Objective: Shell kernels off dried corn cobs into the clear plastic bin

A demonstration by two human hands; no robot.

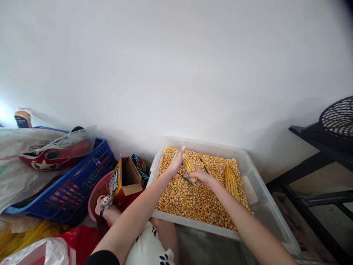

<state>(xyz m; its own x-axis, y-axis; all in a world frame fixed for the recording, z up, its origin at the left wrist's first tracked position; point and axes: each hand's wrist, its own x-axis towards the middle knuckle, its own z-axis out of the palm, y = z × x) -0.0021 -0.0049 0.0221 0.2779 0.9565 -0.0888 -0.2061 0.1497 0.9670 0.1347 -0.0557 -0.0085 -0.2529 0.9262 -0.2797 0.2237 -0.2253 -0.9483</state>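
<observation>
Here, over the far left of the kernel-filled bin (pixel 271 213), the left hand (pixel 176 162) closes on a corn cob (pixel 189 164) while the right hand (pixel 200 176) grips its near end with a thin tool (pixel 203 165), apparently stripping kernels; turning the cob seems next.

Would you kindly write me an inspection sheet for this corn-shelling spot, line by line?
Surface: clear plastic tub against a white wall, its floor covered with loose kernels.
Job's things: corn cob held over the tub by both hands; a thin green-handled tool by the right hand; a second cob lying on the kernels.
Clutter: open cardboard box, blue crate, plastic bags, all left of the tub.
Hands: left hand grips the cob's upper end; right hand grips its lower end.
Cables: nothing seen.
Surroundings: black metal stand carrying a fan grille, at right.
</observation>
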